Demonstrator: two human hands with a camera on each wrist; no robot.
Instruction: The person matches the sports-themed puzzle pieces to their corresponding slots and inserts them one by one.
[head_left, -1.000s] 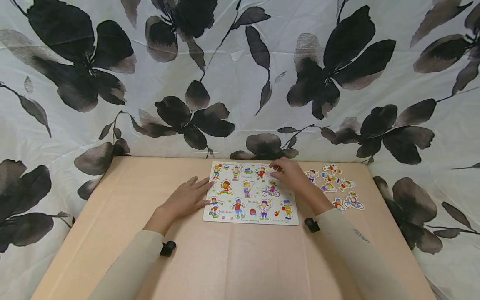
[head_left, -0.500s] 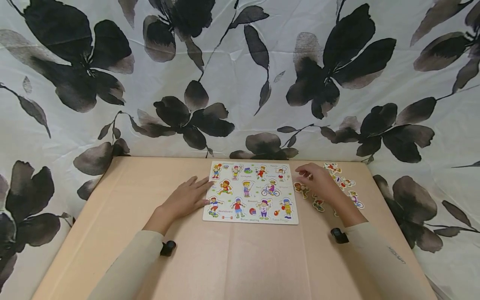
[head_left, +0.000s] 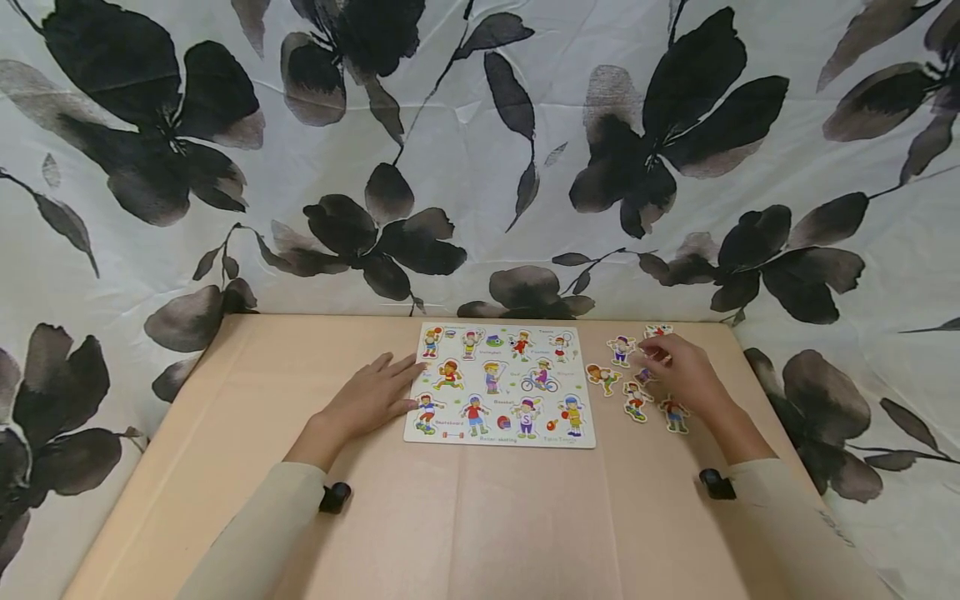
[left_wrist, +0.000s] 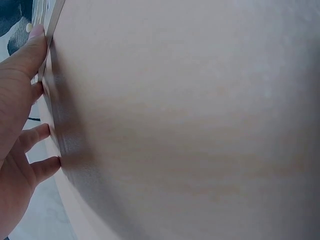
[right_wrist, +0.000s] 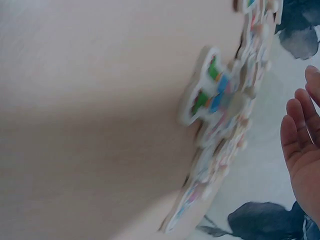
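Note:
A white puzzle board (head_left: 572, 385) printed with colourful sports figures lies flat on the table. My left hand (head_left: 377, 392) rests at its left edge, fingers spread and fairly straight; in the left wrist view the thumb (left_wrist: 30, 52) presses on the board's rim. Over the loose puzzle pieces to the right of the board hovers my right hand (head_left: 686, 375), its fingers lightly bent. Seen from the right wrist, that hand (right_wrist: 306, 150) shows nothing between its fingers. One knobbed piece (right_wrist: 215, 90) with blue and green parts lies nearest that camera; several others are partly hidden by the hand.
The tan table (head_left: 337, 533) ends at a white cloth (head_left: 480, 167) with dark flowers hanging behind it. Between board and right hand lie a puzzle piece (head_left: 603, 379) and another piece (head_left: 621, 350). A further piece (head_left: 674, 415) sits below the hand.
My right hand has moved right from the board's upper right corner to above the loose pieces, uncovering a figure there and the nearer pieces. The left hand has stayed in place.

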